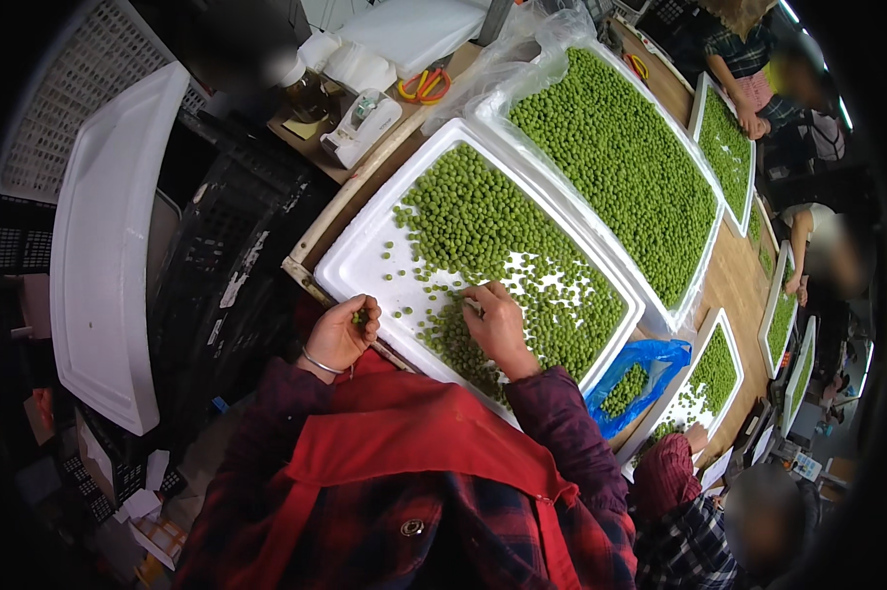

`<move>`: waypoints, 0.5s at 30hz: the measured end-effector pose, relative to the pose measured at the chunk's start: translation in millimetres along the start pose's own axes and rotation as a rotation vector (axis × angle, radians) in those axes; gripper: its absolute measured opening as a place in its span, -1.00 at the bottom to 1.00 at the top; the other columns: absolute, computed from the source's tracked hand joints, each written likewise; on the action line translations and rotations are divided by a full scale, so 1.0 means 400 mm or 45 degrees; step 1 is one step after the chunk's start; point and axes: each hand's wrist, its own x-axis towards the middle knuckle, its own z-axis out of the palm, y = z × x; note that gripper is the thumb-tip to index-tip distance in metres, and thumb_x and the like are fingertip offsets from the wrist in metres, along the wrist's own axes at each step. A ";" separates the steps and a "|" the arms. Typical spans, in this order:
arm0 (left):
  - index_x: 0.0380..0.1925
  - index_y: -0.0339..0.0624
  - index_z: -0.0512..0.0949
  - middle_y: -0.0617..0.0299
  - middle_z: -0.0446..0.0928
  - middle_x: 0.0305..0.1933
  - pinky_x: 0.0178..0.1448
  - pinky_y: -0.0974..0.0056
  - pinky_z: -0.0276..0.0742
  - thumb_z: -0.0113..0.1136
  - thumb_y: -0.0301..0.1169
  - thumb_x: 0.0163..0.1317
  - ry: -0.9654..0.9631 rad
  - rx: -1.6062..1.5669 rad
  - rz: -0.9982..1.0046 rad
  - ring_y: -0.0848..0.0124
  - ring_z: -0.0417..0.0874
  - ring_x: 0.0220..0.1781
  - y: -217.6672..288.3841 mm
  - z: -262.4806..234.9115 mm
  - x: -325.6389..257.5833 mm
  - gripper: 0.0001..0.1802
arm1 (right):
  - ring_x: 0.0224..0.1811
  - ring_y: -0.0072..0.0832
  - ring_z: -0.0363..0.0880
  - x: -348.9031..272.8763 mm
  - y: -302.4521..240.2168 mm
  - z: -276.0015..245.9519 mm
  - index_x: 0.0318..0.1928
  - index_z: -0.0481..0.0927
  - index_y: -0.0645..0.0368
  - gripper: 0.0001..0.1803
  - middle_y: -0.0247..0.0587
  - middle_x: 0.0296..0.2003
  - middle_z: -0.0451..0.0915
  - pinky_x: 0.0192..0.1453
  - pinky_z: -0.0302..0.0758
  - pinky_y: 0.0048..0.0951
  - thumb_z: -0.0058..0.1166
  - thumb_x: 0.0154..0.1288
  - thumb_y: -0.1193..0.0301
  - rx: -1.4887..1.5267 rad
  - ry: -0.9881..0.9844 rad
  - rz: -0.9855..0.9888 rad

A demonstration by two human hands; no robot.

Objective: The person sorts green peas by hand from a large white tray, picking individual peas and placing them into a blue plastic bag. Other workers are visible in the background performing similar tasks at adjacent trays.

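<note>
Work area: brown wooden tabletop [733, 264], edges bent by the lens; periphery dark, its clutter hard to make out. A white foam lid or tray [104, 256] stands at far left.

Nearest the wearer: white foam tray [360, 258] of green peas [463, 206], heaped at the far side, scattered toward the right. Near rim partly covered by the right forearm and red apron [414, 433].

Left hand [340, 334]: at the tray's left near edge, fingers curled around a few peas; count hidden by the fingers. Right hand [499, 323]: over the tray, back uppermost, fingers bent down among the peas; fingertips obscured, so cannot tell whether they are together on one.

Beyond: larger plastic-lined foam box [687, 313], full of peas. Right: open blue bag [664, 356] containing peas, lower part hidden by the sleeve. Co-worker's hand [697, 436] at another tray, fingers unclear.
</note>
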 end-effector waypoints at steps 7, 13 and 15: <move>-0.31 -0.19 0.47 0.30 0.47 -0.37 -0.30 0.45 0.38 -0.03 -0.29 0.31 0.036 0.016 -0.006 0.50 0.47 -0.42 -0.010 -0.001 0.005 -0.80 | -0.50 -0.14 0.53 -0.068 0.050 -0.036 -0.46 0.58 0.15 -0.88 -0.12 -0.52 0.52 -0.41 0.47 -0.19 0.14 -0.01 0.38 -0.181 -0.231 0.136; -0.33 -0.19 0.48 0.31 0.46 -0.39 -0.31 0.45 0.37 -0.02 -0.30 0.30 0.017 0.035 -0.050 0.52 0.45 -0.44 -0.021 0.027 0.004 -0.81 | -0.49 -0.12 0.54 0.001 0.024 -0.004 -0.37 0.62 0.14 -0.89 -0.11 -0.47 0.55 -0.39 0.48 -0.23 0.12 0.06 0.42 0.009 -0.043 0.089; -0.33 -0.19 0.48 0.31 0.46 -0.39 -0.31 0.45 0.37 -0.02 -0.30 0.29 0.014 0.046 -0.041 0.52 0.45 -0.44 -0.022 0.025 0.004 -0.81 | -0.48 -0.12 0.55 0.016 0.026 0.015 -0.35 0.61 0.14 -0.88 -0.11 -0.46 0.56 -0.39 0.48 -0.22 0.12 0.06 0.42 -0.058 -0.063 0.019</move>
